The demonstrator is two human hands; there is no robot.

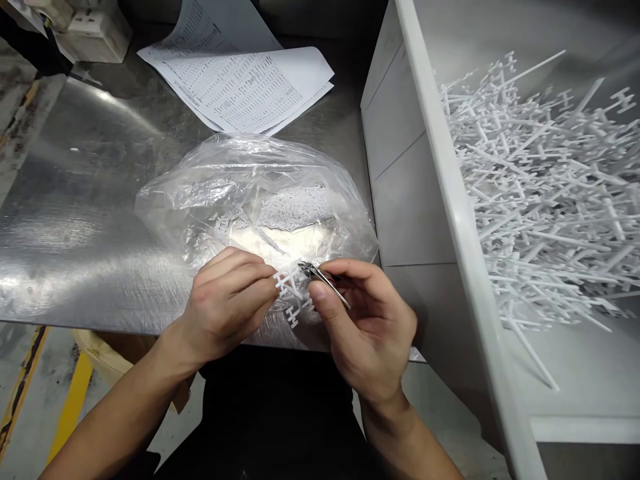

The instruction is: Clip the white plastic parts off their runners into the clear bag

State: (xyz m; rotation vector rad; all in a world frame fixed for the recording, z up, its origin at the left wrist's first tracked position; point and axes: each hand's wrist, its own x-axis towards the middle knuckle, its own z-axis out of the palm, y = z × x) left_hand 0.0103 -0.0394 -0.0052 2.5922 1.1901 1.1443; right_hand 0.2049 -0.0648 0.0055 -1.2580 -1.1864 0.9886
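Note:
My left hand (pixel 230 300) is closed on a small white plastic piece (pixel 295 288) with branching H-shaped ends. In my right hand (pixel 367 320) is a metal nail clipper (pixel 327 283), pinched between thumb and fingers, its jaws at the upper part of the white piece. Both hands are over the near edge of the metal table. Just beyond them lies a clear plastic bag (pixel 260 193) with many tiny white bits inside.
Printed sheets (pixel 240 83) lie behind the bag on the metal table (pixel 75 220). To the right stands a white bin (pixel 465 227) piled with white branching plastic pieces (pixel 555 200). A socket block (pixel 97 30) is at the back left.

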